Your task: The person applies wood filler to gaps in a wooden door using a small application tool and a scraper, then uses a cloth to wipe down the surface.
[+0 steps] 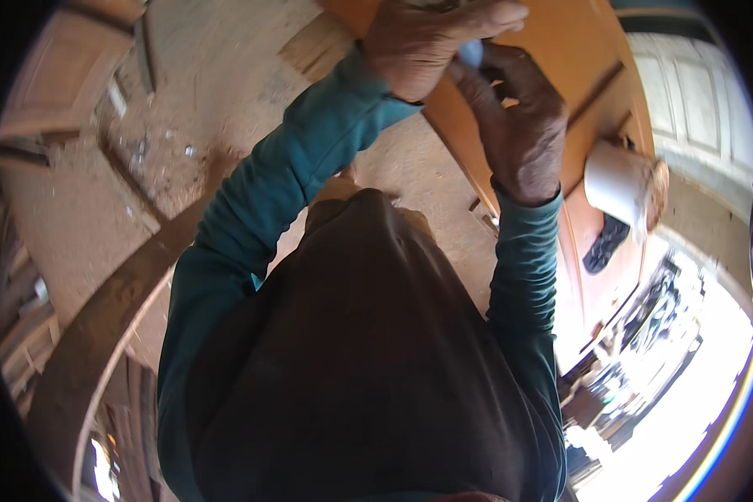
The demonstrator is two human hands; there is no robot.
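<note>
My left hand [414,46] and my right hand [519,121] are close together at the top of the view, over an orange-brown wooden panel [560,42]. Between them shows a small pale-blue thing [470,53], mostly covered by fingers; its kind cannot be made out. The right hand's thumb and fingers are bent together in a pinch around it. My left hand is closed, with one digit stretched to the right above the blue thing. The upper edge cuts off part of that hand, so what it grips is hidden.
On the panel's right part stand a white bucket-like container [615,180] and a dark, flat object [604,244]. A dark stick [594,94] lies nearby. White panelled doors [699,100] are beyond. Wood pieces [316,46] lie on the dusty floor, and a curved brown beam [113,314] is at left.
</note>
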